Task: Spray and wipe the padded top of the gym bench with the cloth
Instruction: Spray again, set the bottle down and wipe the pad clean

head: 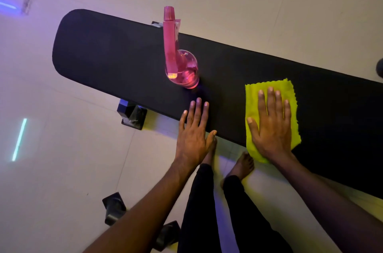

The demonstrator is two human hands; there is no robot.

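Note:
The black padded bench top [116, 55] runs from upper left to lower right across the head view. A pink spray bottle [180, 60] stands upright on the pad near its middle. A yellow-green cloth [290, 95] lies flat on the pad to the right of the bottle. My right hand [271, 126] presses flat on the cloth with straight, spread fingers. My left hand [194, 134] hovers flat at the pad's near edge, fingers straight, just below the bottle and holding nothing.
Pale tiled floor [269, 4] surrounds the bench. Black bench feet show at the near side [132, 113] and lower down [114, 207]. My bare feet [242, 165] and dark trouser legs stand close to the bench's near edge.

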